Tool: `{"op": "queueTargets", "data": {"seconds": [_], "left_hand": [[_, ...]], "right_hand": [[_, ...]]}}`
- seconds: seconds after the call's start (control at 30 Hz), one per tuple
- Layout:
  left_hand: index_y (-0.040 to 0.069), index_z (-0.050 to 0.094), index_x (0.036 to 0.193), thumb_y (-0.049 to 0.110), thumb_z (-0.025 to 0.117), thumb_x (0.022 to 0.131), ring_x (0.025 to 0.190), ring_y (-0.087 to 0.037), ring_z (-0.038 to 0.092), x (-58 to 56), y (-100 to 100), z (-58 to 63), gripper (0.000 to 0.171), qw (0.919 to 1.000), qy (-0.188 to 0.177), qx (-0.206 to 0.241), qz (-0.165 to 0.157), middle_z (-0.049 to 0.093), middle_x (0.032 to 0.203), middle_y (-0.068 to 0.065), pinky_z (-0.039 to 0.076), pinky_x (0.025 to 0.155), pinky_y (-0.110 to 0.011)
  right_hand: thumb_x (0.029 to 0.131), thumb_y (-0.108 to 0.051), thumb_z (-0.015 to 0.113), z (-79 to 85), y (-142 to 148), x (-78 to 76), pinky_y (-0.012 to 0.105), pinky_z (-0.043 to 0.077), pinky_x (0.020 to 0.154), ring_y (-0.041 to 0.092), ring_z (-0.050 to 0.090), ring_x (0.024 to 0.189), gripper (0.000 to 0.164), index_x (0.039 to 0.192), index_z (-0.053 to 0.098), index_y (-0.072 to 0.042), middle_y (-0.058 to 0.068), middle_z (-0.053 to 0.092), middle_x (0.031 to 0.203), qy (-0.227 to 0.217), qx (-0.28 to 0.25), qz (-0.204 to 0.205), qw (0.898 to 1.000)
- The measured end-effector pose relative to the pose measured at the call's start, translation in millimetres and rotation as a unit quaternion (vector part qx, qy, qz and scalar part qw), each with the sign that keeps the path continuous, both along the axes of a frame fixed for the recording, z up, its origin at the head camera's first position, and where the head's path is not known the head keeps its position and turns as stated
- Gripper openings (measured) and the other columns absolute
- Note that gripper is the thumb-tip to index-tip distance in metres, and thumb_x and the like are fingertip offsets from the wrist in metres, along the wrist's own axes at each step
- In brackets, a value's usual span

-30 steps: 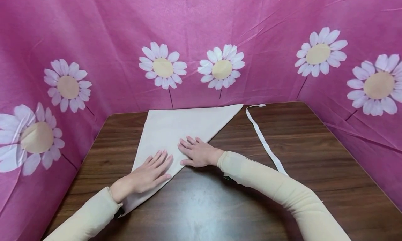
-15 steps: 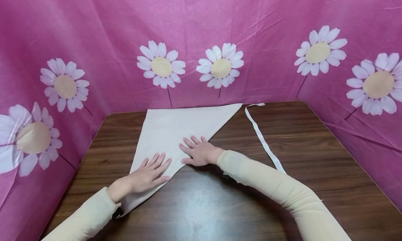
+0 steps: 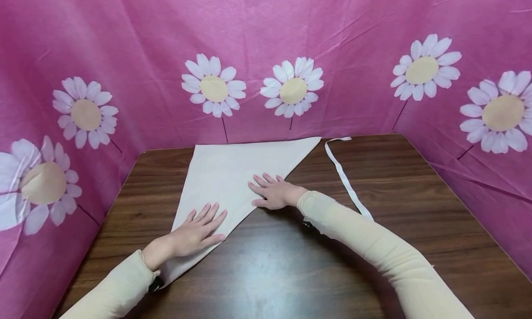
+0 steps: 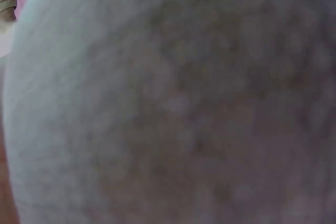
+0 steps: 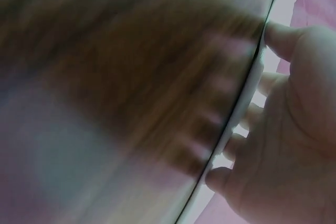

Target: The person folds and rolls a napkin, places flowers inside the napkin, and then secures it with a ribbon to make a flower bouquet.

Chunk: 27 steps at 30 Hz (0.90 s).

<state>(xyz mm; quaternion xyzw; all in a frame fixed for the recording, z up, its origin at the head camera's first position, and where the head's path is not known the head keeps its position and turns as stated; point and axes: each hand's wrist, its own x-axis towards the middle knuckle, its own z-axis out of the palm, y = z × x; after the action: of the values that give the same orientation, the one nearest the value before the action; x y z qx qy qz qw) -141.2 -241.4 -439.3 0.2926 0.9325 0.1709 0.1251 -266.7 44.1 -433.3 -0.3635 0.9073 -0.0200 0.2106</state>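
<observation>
A cream cloth (image 3: 226, 171), folded to a triangle, lies flat with its long slanting edge towards me. My left hand (image 3: 191, 236) rests on its lower left part, fingers spread and straight. Near the middle of the slanting edge, my right hand (image 3: 274, 192) presses on the cloth with fingers extended. In the right wrist view the fingertips of the right hand (image 5: 294, 124) touch the cloth's edge over the dark wood. Cloth close to the lens fills most of the left wrist view, blurred.
A narrow white strap (image 3: 345, 178) runs down the right side of the brown wooden table (image 3: 266, 273), its lower end hidden behind the right sleeve (image 3: 365, 245). Behind and beside the table hangs a pink curtain (image 3: 253, 23) printed with white daisies.
My right hand has slid up and to the right along the cloth's slanting edge. The left hand stays in almost the same place, and the cloth lies as before.
</observation>
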Motion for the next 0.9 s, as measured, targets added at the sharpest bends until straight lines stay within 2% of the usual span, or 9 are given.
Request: {"op": "queueTargets", "data": {"seconds": [0.13,0.23,0.5,0.73,0.8,0.9], "left_hand": [[0.006,0.033,0.158,0.043,0.051,0.106,0.149,-0.049,0.013,0.0,1,1.7,0.067,1.0,-0.001,-0.006,0.002,0.019,0.163,-0.027,0.01,0.112,-0.073],[0.008,0.03,0.159,0.045,0.049,0.106,0.15,-0.047,0.011,-0.5,0,0.8,0.068,0.9999,-0.007,-0.013,0.004,0.017,0.164,-0.025,0.009,0.113,-0.072],[0.009,0.03,0.16,0.048,0.05,0.105,0.151,-0.046,0.011,0.2,-1,1.2,0.07,0.9998,-0.013,-0.014,0.0,0.016,0.164,-0.024,0.008,0.113,-0.072],[0.014,0.03,0.16,0.051,0.049,0.104,0.152,-0.041,0.009,0.2,0,-1.6,0.07,0.9995,-0.023,-0.012,0.018,0.015,0.166,-0.019,0.002,0.11,-0.075],[0.014,0.03,0.16,0.05,0.05,0.104,0.152,-0.04,0.009,0.7,0,-0.5,0.07,0.9995,-0.023,-0.012,0.02,0.015,0.166,-0.018,0.002,0.109,-0.076],[0.014,0.031,0.16,0.05,0.05,0.104,0.152,-0.041,0.01,1.3,0,0.5,0.069,0.9994,-0.022,-0.013,0.022,0.015,0.166,-0.018,0.002,0.109,-0.077]], "right_hand": [[0.108,-0.056,0.027,-2.3,10,-10.8,0.055,0.006,0.121,0.032,-0.002,0.154,0.067,0.164,0.012,-0.024,0.004,0.0,0.17,0.01,-0.001,0.001,1.0],[0.108,-0.056,0.031,-3.8,19,-19.0,0.056,0.007,0.121,0.034,-0.001,0.154,0.069,0.164,0.014,-0.02,0.007,0.002,0.17,0.01,-0.016,-0.004,1.0],[0.1,-0.067,0.042,-6.9,40,-40.7,0.055,0.003,0.121,0.036,-0.004,0.154,0.087,0.164,0.011,-0.018,0.011,0.0,0.169,-0.012,-0.05,-0.047,0.998],[0.106,-0.057,0.034,-7.9,63,-59.3,0.058,0.0,0.12,0.035,-0.005,0.154,0.075,0.164,0.01,-0.015,0.014,-0.002,0.169,-0.017,-0.049,-0.094,0.994],[0.106,-0.059,0.03,-9.4,69,-66.2,0.061,-0.003,0.119,0.034,-0.006,0.154,0.075,0.164,0.008,-0.017,0.012,-0.004,0.169,-0.017,-0.038,-0.113,0.993],[0.101,-0.072,0.023,-14.9,75,-79.4,0.065,-0.012,0.115,0.032,-0.007,0.154,0.083,0.164,0.005,-0.021,0.008,-0.007,0.169,-0.023,-0.024,-0.145,0.989]]}}
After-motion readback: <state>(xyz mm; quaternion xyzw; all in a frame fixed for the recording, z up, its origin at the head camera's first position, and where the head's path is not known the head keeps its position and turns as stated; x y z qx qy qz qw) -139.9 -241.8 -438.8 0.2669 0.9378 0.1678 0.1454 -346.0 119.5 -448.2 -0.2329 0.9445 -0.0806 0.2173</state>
